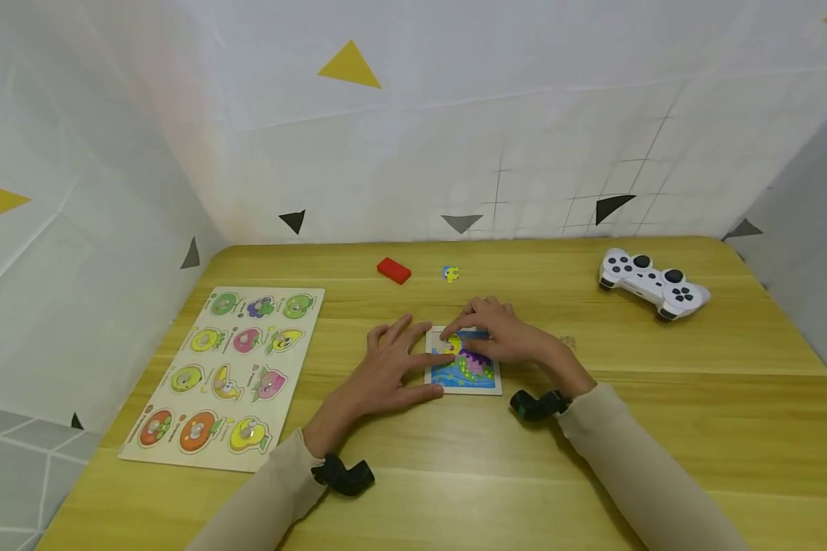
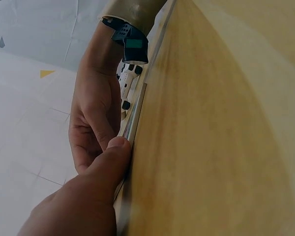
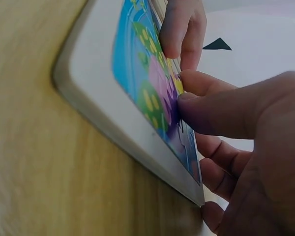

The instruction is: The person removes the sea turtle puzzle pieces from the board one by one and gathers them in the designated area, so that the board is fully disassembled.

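Random stuff sharing the bench (image 1: 413,474) right now

So a cream fruit board (image 1: 241,360) is lying off to the left, with cartoon fruit (image 1: 196,431) sitting in four rows of three. A flat red block (image 1: 393,270) is resting at a slant near the far edge, and a white game controller (image 1: 651,285) is hanging out over at the far right, buttons and black sticks facing up. Behind it all, a pale backdrop (image 1: 420,153) is showing yellow, black and grey triangles plus some thin lines.
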Motion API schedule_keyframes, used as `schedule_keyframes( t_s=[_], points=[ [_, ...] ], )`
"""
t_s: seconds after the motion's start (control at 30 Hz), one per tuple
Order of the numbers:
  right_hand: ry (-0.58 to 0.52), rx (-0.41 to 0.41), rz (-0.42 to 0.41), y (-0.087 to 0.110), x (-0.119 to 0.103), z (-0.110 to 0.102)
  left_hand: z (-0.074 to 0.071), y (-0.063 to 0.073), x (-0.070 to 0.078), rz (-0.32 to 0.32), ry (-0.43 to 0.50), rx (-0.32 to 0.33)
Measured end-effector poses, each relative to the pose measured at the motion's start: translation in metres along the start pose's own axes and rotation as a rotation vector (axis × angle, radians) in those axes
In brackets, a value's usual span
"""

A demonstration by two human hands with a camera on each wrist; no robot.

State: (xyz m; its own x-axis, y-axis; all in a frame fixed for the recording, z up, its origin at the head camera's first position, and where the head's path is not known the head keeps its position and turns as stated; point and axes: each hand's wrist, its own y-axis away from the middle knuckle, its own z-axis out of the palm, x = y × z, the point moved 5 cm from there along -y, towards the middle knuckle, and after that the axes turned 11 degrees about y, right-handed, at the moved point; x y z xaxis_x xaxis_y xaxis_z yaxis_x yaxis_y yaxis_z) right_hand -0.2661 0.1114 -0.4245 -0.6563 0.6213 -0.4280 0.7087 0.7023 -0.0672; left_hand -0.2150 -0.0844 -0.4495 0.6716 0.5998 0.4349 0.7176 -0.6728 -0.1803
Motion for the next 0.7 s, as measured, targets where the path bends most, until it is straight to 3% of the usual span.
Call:
schedule_keyframes(
  t_s=[0.47, 0.7],
  points=[
    [-0.014, 0.029, 0.011, -0.0005, 0.0059, -0.0021, -0.0032, 0.0000, 0.0000, 0.008, 0.057, 0.052],
    [0.044, 0.035, -0.024, -0.0016, 0.0034, -0.0015, -0.0036, -0.0005, -0.0004, 0.005, 0.063, 0.059]
  ],
)
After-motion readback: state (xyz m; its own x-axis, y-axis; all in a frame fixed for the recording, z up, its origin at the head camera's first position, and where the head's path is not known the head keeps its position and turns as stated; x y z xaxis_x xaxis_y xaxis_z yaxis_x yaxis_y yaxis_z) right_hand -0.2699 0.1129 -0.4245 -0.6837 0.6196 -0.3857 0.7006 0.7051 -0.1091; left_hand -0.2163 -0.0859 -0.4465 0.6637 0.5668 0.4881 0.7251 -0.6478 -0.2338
